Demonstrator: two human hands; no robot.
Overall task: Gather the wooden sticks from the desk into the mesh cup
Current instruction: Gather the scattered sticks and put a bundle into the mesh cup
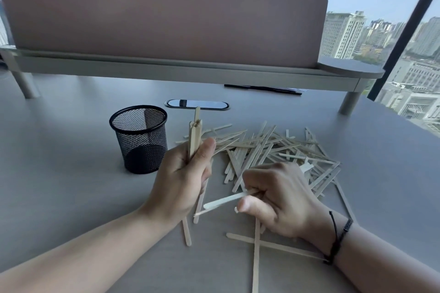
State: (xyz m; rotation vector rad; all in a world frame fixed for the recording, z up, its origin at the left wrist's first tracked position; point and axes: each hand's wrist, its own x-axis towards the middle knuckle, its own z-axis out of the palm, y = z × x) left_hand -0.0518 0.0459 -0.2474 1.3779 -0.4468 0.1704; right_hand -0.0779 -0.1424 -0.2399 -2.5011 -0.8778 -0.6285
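The mesh cup stands upright on the desk, left of centre in the frame. The pile of sticks lies to its right, apart from it. Behind both, a cable port sits in the desk, beneath the raised shelf, with the divider panel on it. Loose sticks lie in the lower centre (two of them crossed). The left hand holds a bundle upright between cup and pile; the right hand sits over the pile's near edge.
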